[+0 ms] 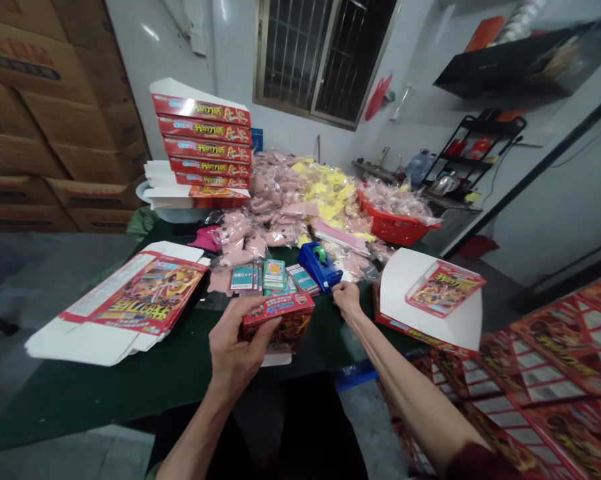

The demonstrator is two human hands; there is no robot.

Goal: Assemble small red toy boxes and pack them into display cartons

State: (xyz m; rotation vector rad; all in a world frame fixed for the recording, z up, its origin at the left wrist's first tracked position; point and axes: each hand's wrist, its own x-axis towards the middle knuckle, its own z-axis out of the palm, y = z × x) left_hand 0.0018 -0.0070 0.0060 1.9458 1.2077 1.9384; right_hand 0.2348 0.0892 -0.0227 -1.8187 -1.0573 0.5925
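Note:
My left hand (243, 340) grips a small red printed box (290, 319) above the table's near edge, thumb across its front; a white flap sticks out below. My right hand (347, 297) is closed at the front end of a blue tape dispenser (314, 265) that carries a green roll. Whether a piece of tape is between those fingers is too small to see. Just beyond the held box lie teal and green cards (274, 274) in small piles. On the right, another red box (445, 288) rests on the white lid of an open display carton (405, 283).
Flattened red cartons (153, 290) are stacked at left, with folded display boxes (205, 143) piled behind. Bagged pink and yellow plush items (290, 200) heap across the back beside a red basket (395, 223). Filled display cartons (555, 360) cover the floor at right.

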